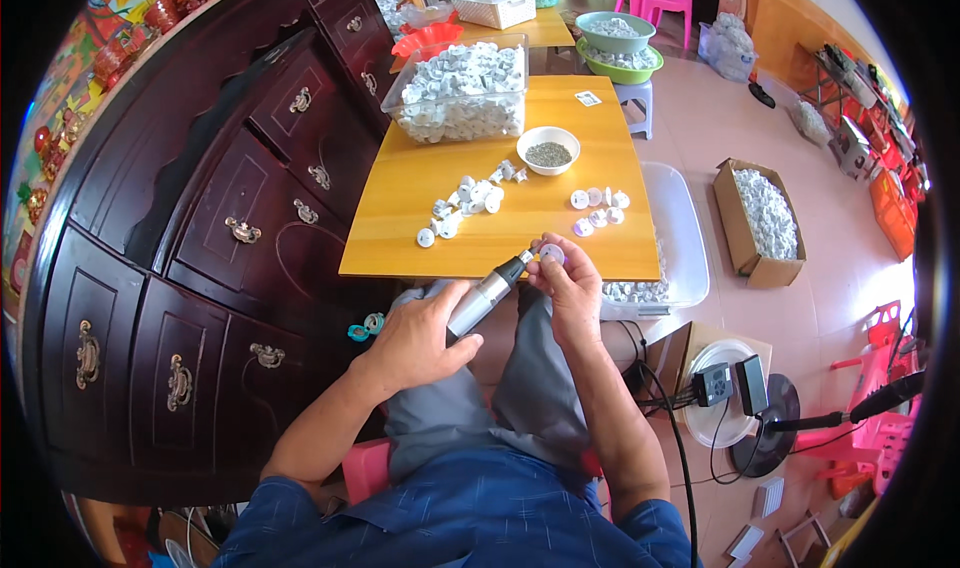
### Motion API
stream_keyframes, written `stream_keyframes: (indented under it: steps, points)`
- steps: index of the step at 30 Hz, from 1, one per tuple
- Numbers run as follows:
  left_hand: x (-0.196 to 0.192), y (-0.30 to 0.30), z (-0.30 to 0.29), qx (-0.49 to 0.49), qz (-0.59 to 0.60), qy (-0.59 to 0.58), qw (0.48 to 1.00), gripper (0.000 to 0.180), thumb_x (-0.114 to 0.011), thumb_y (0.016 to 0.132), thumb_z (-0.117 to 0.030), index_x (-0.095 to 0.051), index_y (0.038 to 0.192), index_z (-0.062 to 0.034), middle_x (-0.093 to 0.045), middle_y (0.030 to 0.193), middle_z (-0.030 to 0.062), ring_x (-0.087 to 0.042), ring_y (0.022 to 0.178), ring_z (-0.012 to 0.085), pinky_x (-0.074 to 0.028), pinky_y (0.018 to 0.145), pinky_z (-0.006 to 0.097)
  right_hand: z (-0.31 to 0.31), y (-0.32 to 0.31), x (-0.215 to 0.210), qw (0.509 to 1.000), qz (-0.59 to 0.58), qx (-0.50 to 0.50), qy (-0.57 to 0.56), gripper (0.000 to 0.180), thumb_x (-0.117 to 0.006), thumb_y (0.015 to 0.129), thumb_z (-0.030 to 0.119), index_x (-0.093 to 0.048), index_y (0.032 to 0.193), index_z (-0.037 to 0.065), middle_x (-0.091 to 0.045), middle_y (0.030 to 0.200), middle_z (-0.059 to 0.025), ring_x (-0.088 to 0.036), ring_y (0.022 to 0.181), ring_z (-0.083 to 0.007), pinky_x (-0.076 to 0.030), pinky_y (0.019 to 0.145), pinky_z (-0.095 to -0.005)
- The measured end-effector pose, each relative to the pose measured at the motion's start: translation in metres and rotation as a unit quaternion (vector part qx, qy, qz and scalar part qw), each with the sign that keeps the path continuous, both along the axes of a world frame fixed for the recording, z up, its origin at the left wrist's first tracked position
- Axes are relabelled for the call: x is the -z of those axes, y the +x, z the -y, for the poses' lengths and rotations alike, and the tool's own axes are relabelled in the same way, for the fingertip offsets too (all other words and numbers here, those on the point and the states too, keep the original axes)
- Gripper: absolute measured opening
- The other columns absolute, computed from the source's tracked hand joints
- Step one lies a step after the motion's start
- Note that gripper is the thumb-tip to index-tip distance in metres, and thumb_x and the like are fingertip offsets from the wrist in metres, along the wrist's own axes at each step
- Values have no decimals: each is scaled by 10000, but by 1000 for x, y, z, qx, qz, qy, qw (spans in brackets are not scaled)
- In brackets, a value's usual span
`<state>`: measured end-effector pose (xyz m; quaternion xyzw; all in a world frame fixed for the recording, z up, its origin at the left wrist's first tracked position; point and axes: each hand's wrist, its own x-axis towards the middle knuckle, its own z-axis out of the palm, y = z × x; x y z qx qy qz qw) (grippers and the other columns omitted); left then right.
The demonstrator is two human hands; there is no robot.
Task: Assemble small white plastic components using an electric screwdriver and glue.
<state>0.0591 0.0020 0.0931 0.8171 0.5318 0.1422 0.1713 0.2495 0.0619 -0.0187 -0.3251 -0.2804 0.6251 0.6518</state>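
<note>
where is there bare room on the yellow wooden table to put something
Free: the table left of the loose white plastic pieces; between those and the small white discs; between the round white bowl and right edge. Crowded: among the pieces; far left, under the clear rectangular bin.

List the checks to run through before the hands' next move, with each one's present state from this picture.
1. Grey tool with black nose gripped by the left hand: ok.
2. White round piece held in the right hand's fingers: ok.
3. Tool tip seated on the piece: cannot tell; fingers crowd that spot.
4. Tool running or stopped: cannot tell from a still.
5. Small metal parts on hand: ok, in the white bowl on the table.
6. Loose white pieces all in one group: not ok, two groups lie apart.
</note>
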Motion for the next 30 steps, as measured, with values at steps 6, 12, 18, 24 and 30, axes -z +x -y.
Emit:
stream_keyframes:
  steps: [6,12,18,24,30]
  points:
    - [1,2,5,34,7,-7,999,648,-729,807,-270,-478,1331,19,-669,1039,249,-674,909,396,-534,785,425,-3,5,2,999,35,24,23,323,-586,974,92,-559,1277,-15,-661,1149,-115,-630,854,-107,-547,732,-240]
    - [10,3,0,46,11,-2,999,630,-712,826,-260,-475,1335,26,-668,1053,243,-678,901,388,-540,774,426,-1,3,0,997,63,33,28,306,-590,974,100,-579,1259,-10,-671,1127,-111,-622,888,-105,-542,723,-238]
    - [15,4,0,48,-6,10,999,644,-705,831,-250,-451,1350,34,-651,1117,238,-675,923,383,-547,779,421,0,4,-3,998,61,34,9,283,-572,974,64,-592,1247,-9,-673,1109,-106,-629,892,-103,-549,745,-235]
    - [15,4,-1,40,-28,6,999,638,-692,841,-244,-441,1357,37,-649,1105,247,-671,921,390,-544,784,439,-1,4,1,998,60,30,-6,280,-576,969,52,-596,1240,-15,-674,1105,-117,-637,905,-118,-552,738,-231]
    - [14,3,-2,31,-27,-23,999,617,-674,853,-235,-433,1347,45,-639,1112,264,-657,933,418,-533,803,453,0,2,0,997,65,36,-9,276,-578,969,54,-597,1236,-16,-677,1090,-113,-639,896,-111,-553,736,-231]
